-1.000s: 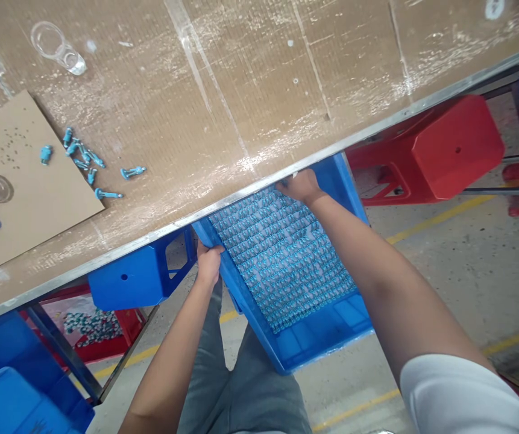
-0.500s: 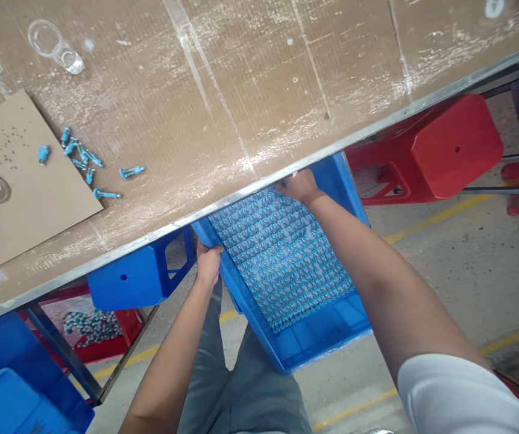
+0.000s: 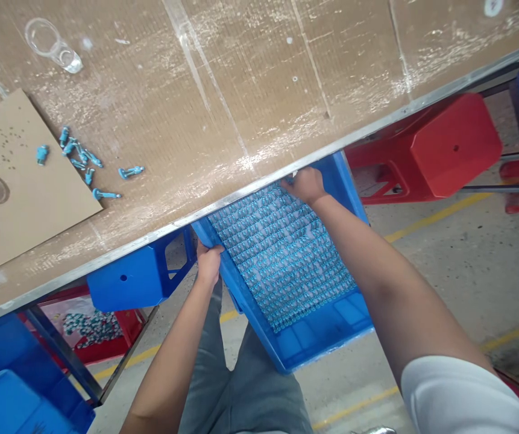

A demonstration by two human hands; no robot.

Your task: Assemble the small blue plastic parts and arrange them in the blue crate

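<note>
A blue plastic crate (image 3: 322, 346) juts out at a slant from under the table edge. In it lie close rows of small light-blue figurines (image 3: 281, 259), with pale material showing between them. My left hand (image 3: 208, 262) is closed over the crate's left rim, thumb on top. Inside the crate, at the far right end of the rows, my right hand (image 3: 307, 184) has its fingers curled down by the figurines. A small whitish bit shows at its fingertips, but what the fingers hold, if anything, I cannot make out.
The brown table (image 3: 223, 114) bears loose blue figurines (image 3: 81, 154), a cardboard sheet (image 3: 28, 181) and a clear ring-shaped piece (image 3: 44, 37). Beneath its edge stand a blue stool (image 3: 126, 277) and a red stool (image 3: 453, 147). A red bin (image 3: 130, 325) and blue crates (image 3: 19, 392) are at lower left.
My right hand has shifted slightly right and nearer within the crate. My left hand and the crate stay in place.
</note>
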